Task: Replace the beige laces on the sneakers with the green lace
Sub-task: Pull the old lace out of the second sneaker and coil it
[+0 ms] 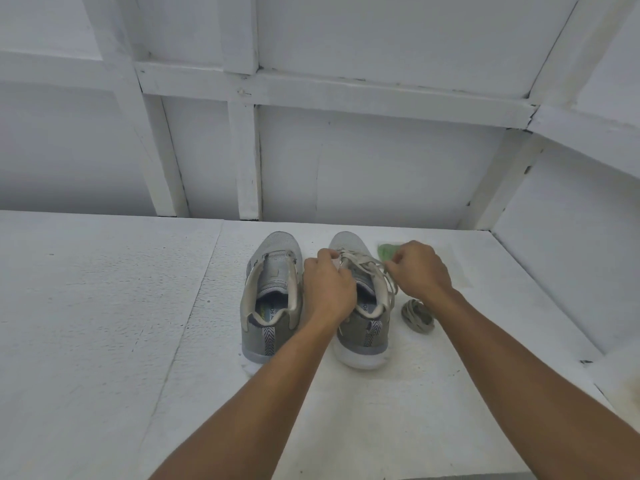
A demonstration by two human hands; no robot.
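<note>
The beige lace (360, 259), flat and woven, lies loosened across the knit grey right sneaker (360, 344). The right hand (420, 271) pinches a strand at its outer side; the left hand (327, 289) curls round the sneaker's upper. The crumpled green lace (386, 251) lies just beyond the right hand. The unlaced left sneaker (266, 306) stands beside, with a coiled lace (417, 315) on the rough white counter (104, 323).

A white, rough-textured work surface (104, 306) was seen spread across the lower view, split by a thin seam (192, 306) running front to back. Behind it, a white panelled wall (381, 168) was crossed by painted battens (346, 95). All of it was lit softly and evenly.
</note>
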